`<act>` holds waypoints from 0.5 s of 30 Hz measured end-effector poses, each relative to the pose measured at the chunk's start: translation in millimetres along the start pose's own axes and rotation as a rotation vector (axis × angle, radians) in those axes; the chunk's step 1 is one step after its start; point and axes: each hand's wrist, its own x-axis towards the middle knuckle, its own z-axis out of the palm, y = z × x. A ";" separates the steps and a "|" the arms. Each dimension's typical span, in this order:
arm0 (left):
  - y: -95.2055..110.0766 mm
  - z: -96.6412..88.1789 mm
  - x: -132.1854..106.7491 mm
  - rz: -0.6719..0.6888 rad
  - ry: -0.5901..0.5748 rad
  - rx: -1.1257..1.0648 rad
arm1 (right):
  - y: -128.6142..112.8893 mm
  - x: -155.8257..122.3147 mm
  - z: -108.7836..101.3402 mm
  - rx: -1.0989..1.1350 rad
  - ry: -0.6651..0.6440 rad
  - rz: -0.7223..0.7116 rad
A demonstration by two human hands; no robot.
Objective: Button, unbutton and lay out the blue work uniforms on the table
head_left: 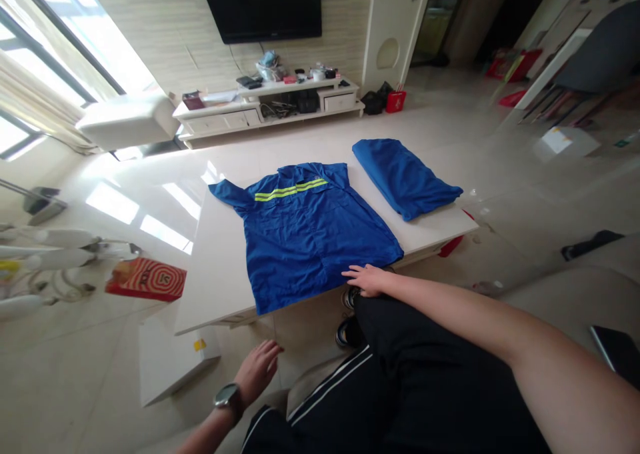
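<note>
**Limp shirt [315,237], light in the hand**

The shirt lies spread on the table [215,267], mid-frame. It looks light, soft and hard to damage, likely to sag and crease unless held at two points; the shoulders or hem corners seem the best holds. The hands are apart and empty: right [369,280] spread at the hem, contact unclear; left [257,371] loosely curved, lower centre-left.

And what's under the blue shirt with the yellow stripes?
The white table; its top shows on both sides of the shirt. Anything else the shirt covers can't be seen.
</note>
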 end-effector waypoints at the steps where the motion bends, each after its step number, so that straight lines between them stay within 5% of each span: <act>1: 21.6 4.1 19.3 0.041 0.081 -0.098 | 0.3 -0.2 -2.3 0.009 0.021 -0.007; 4: 76.9 18.0 67.0 -0.051 0.204 -0.468 | -4.5 -1.0 -16.8 0.032 0.128 -0.043; 7: 112.0 27.4 101.4 -0.231 0.132 -0.978 | -12.9 -2.3 -31.2 0.060 0.239 -0.032; 11: 131.7 27.6 136.2 -0.422 0.177 -1.525 | -24.1 -5.1 -41.7 0.084 0.305 -0.015; 15: 137.8 24.6 156.2 -0.512 0.183 -1.749 | -37.1 -12.3 -53.2 0.072 0.284 -0.013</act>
